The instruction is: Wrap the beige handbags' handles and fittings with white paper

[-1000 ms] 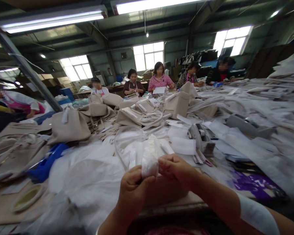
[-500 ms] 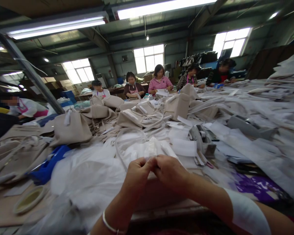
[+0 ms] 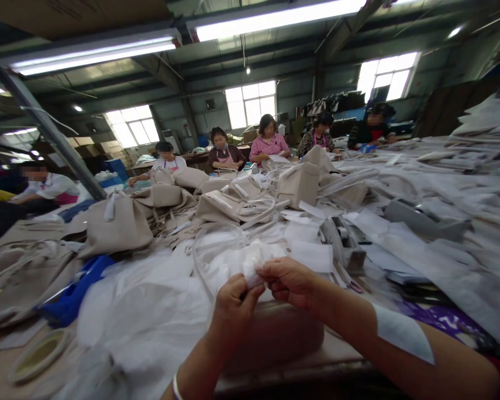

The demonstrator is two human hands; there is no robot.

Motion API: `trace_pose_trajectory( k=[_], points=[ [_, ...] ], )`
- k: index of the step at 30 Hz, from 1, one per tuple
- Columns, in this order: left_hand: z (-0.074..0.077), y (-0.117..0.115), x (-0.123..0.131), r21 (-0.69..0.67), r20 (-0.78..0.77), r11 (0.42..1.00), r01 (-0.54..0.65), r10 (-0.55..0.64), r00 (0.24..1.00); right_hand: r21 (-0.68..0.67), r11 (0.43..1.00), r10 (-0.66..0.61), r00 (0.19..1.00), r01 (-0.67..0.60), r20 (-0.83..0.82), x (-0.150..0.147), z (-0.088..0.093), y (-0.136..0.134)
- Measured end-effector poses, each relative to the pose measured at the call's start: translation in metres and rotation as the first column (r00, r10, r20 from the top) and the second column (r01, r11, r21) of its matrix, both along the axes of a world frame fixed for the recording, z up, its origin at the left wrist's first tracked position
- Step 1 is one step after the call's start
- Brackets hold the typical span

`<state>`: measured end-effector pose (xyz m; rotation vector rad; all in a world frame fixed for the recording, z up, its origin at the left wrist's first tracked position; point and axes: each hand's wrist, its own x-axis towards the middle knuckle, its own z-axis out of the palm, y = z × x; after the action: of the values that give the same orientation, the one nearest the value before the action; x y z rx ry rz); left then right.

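My left hand and my right hand meet just above the table's near edge, both pinched on a small crumpled piece of white wrapping material. The white piece sticks up between the fingertips of both hands. Under the hands lies a beige bag, partly hidden by my wrists. A heap of thin white plastic sheeting spreads to the left of the hands.
Several beige handbags crowd the table's middle and left. White sheets and grey pieces pile up on the right. A blue item and a roll of tape lie at the left. Several other people sit at the far side.
The white piece stood tall between my hands a second ago; it now shows as a smaller wad between my fingertips. Both hands stay close together, shifted slightly.
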<state>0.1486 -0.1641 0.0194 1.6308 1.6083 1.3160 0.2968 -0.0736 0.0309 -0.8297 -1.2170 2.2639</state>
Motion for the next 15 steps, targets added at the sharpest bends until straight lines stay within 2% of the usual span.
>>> trace_pose_trajectory(
  k=[2, 3, 4, 5, 7, 8, 9, 10, 11, 12, 13, 14, 15],
  points=[
    [0.004, 0.005, -0.006, -0.181, 0.186, 0.982, 0.053, -0.019, 0.982, 0.150, 0.987, -0.057, 0.997, 0.048, 0.055, -0.004, -0.001, 0.000],
    [0.007, 0.010, -0.008, -0.280, 0.336, 0.954, 0.110, -0.010, 0.942, 0.272, 0.960, -0.095, 0.990, 0.063, 0.107, -0.006, -0.001, 0.001],
    [0.009, 0.015, -0.011, -0.354, 0.486, 0.919, 0.174, 0.022, 0.873, 0.418, 0.906, -0.143, 0.977, 0.065, 0.160, -0.007, -0.002, 0.001],
    [0.012, 0.022, -0.013, -0.397, 0.605, 0.889, 0.227, 0.067, 0.793, 0.573, 0.818, -0.203, 0.958, 0.053, 0.201, -0.008, -0.003, 0.001],
    [0.014, 0.039, -0.014, -0.429, 0.712, 0.864, 0.264, 0.144, 0.687, 0.826, 0.563, -0.329, 0.915, -0.009, 0.234, -0.010, -0.007, 0.002],
    [0.014, 0.047, -0.014, -0.439, 0.713, 0.862, 0.254, 0.163, 0.682, 0.903, 0.428, -0.383, 0.895, -0.048, 0.229, -0.011, -0.009, 0.003],
    [0.013, 0.054, -0.013, -0.446, 0.698, 0.864, 0.232, 0.174, 0.695, 0.944, 0.317, -0.428, 0.876, -0.086, 0.224, -0.011, -0.012, 0.003],
    [0.011, 0.061, -0.012, -0.450, 0.677, 0.869, 0.208, 0.180, 0.713, 0.964, 0.241, -0.462, 0.859, -0.116, 0.219, -0.010, -0.014, 0.004],
    [0.009, 0.066, -0.010, -0.447, 0.659, 0.876, 0.184, 0.183, 0.729, 0.969, 0.203, -0.472, 0.853, -0.139, 0.221, -0.009, -0.016, 0.005],
    [0.008, 0.069, -0.009, -0.439, 0.650, 0.884, 0.164, 0.186, 0.737, 0.967, 0.210, -0.456, 0.860, -0.148, 0.230, -0.007, -0.017, 0.008],
    [0.007, 0.071, -0.007, -0.429, 0.642, 0.891, 0.146, 0.188, 0.743, 0.952, 0.272, -0.414, 0.876, -0.142, 0.249, -0.005, -0.017, 0.011],
    [0.006, 0.071, -0.006, -0.417, 0.625, 0.900, 0.123, 0.187, 0.758, 0.912, 0.393, -0.353, 0.896, -0.119, 0.269, -0.003, -0.015, 0.014],
    [0.006, 0.070, -0.004, -0.400, 0.593, 0.912, 0.092, 0.181, 0.784, 0.825, 0.559, -0.276, 0.919, -0.084, 0.280, -0.001, -0.012, 0.019]
  ],
)
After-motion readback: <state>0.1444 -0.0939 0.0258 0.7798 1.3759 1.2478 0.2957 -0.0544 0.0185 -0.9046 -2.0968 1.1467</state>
